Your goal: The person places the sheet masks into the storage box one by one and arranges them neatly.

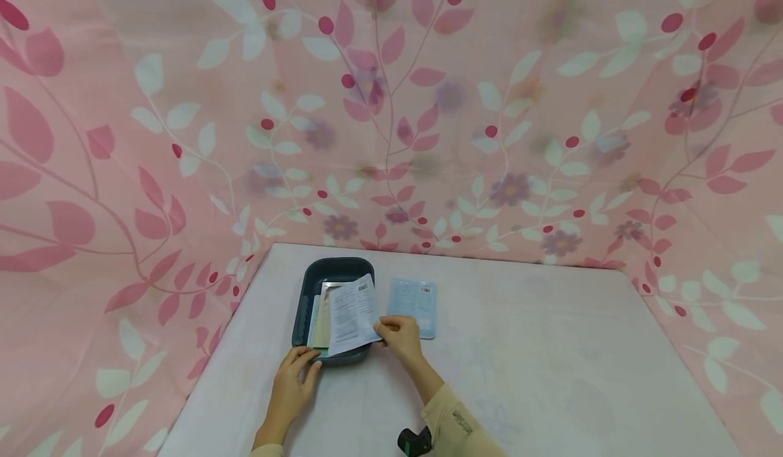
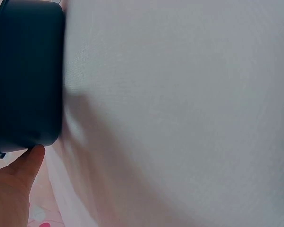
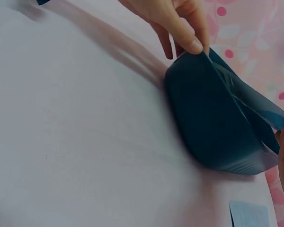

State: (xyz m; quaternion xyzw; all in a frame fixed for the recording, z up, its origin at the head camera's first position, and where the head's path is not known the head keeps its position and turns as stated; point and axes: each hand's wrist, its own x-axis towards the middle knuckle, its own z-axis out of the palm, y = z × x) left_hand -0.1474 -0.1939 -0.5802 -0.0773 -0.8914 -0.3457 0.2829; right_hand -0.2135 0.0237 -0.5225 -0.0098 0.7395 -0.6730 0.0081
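A dark teal plastic bin stands toward the left of the table, with several flat packets inside, among them a pale yellow-green packet. My left hand grips the bin's near left corner, thumb outside and fingers over the rim. In the right wrist view, that same left hand pinches the rim. My right hand pinches the lower right corner of a white printed packet, which lies tilted across the bin's opening. Beyond the right hand, a light blue packet with a barcode lies flat on the table.
The table has a white cloth over it. Pink floral fabric hangs behind and at both sides. A small black device sits at the right wrist, close to the sleeve.
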